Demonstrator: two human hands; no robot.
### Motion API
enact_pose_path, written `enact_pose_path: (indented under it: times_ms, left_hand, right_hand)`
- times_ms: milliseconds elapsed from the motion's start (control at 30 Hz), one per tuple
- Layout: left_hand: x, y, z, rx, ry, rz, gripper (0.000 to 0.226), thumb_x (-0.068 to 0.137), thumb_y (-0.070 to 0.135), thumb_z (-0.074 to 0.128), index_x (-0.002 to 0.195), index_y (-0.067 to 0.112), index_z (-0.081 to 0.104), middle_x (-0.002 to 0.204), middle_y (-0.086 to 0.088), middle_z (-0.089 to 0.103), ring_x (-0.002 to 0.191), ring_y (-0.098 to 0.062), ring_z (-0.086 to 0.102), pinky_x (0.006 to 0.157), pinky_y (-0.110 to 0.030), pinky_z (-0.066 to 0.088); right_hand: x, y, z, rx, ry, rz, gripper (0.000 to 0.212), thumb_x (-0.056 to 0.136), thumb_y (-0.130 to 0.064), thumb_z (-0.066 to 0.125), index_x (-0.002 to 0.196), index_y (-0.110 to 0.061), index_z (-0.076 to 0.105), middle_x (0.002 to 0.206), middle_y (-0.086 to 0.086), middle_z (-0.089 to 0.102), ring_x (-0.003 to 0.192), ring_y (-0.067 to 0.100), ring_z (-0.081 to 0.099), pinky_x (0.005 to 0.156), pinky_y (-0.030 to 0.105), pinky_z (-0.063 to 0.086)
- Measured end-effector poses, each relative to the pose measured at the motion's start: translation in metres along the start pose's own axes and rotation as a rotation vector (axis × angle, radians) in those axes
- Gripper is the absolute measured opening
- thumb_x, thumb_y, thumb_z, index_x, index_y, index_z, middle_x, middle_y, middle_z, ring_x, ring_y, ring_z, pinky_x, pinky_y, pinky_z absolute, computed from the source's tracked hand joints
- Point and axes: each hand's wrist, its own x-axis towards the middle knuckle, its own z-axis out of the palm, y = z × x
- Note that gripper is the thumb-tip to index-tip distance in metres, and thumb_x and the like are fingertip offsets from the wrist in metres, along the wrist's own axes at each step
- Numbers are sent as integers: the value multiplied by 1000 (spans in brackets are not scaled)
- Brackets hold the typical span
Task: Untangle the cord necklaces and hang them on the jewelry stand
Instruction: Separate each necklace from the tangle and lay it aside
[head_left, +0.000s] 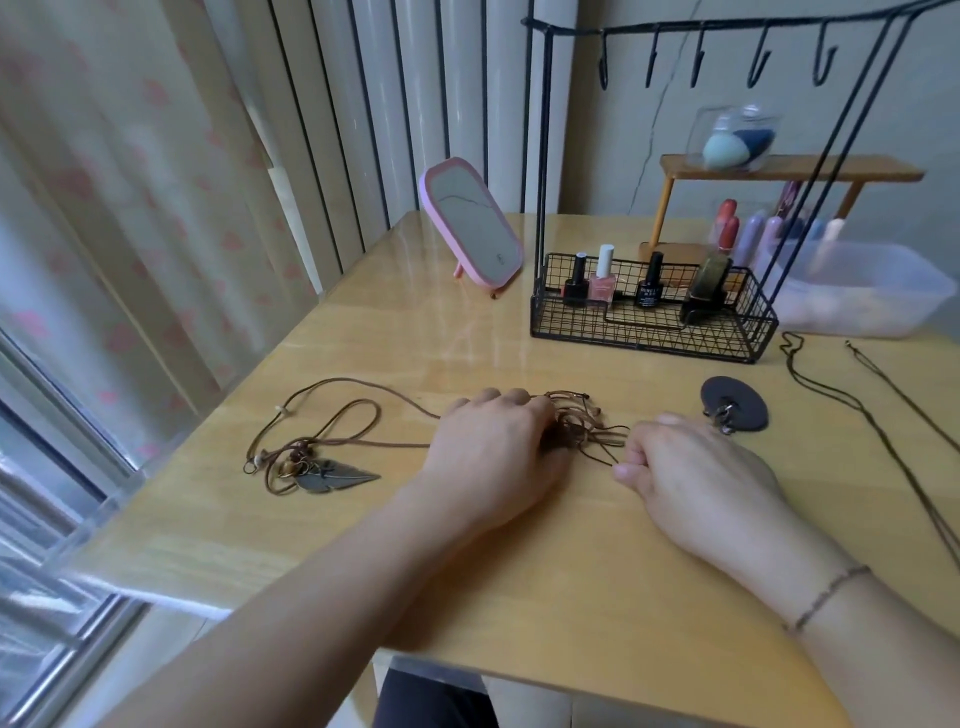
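Lying in a knot at the middle of the wooden table (519, 571), the tangle of brown cords (582, 421) sits between both hands. The left hand (493, 447) rests knuckles-up over the left part of the tangle, its fingers curled down onto the cords (whether they actually pinch a strand cannot be told, since the fingertips are hidden). The right hand (691, 467) lies just right of the tangle, thumb and forefinger pressed together on a thin strand that runs out of the knot. From the tangle a brown cord loops away to the left and ends at a feather pendant (332, 478) with small beads, lying flat on the table. A dark round pendant (735, 402) lies just beyond the right hand, and two dark cords (852, 410) trail along the table's right side. The jewelry stand (654, 317), a black wire basket holding nail polish bottles (602, 280), stands at the back, its hook bar (727, 28) overhead with the hooks bare. A pink mirror (470, 223) leans left of it.
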Motion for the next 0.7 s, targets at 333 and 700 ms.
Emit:
enact_pose_path:
  times_ms: [333,700]
  left_hand:
    - [-16,-52,-54,-454,-574,162,12,70,26,55,71,38,56,80,16,57,75,-7,55,67,-22,44]
    - [-31,-87,-70,122,-563,-75,32,71,49,38,72,20,50,77,2,59,74,-18,55,68,-33,47]
  right_hand:
    - [-7,33,-10,340,47,12,25,100,-13,37,79,-25,43,72,-19,49,93,13,59,78,35,50]
    - [-57,59,-25,464,-113,-437,21,96,-51,41,84,-34,46,52,-10,41,48,6,33,48,24,33]
